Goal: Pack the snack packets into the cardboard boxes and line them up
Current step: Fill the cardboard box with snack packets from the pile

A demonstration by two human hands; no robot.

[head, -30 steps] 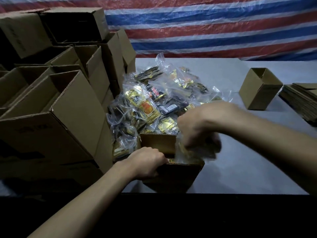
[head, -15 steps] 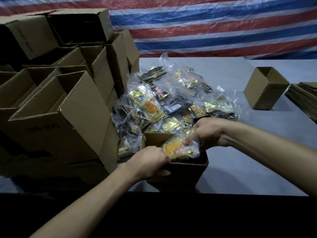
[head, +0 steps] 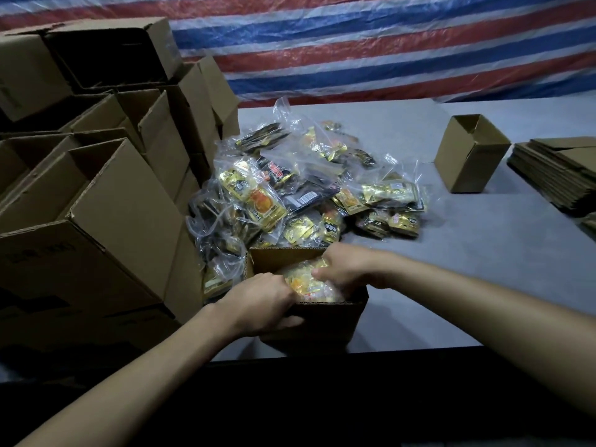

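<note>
The open cardboard box [head: 322, 321] stood at the near edge of the table [head: 483, 253], and the bag of snack packets [head: 306, 282] sat partly inside its mouth, its top still level with the rim. The left hand [head: 261, 298] had its grip curled over the near-left rim, thumb on the outer wall. The right hand [head: 342, 269] had its grip closed on the bag's right side from above. To do this well, the left hand probably needed to hold the box firm so it could not slide off the edge. The right hand would then press the bag down flat and evenly, working its corners below the rim rather than forcing the middle, since the clear film looked slippery and springy. The pile of packets [head: 306, 195] lay just behind the box, touching its far wall, within easy reach for the next bag.
</note>
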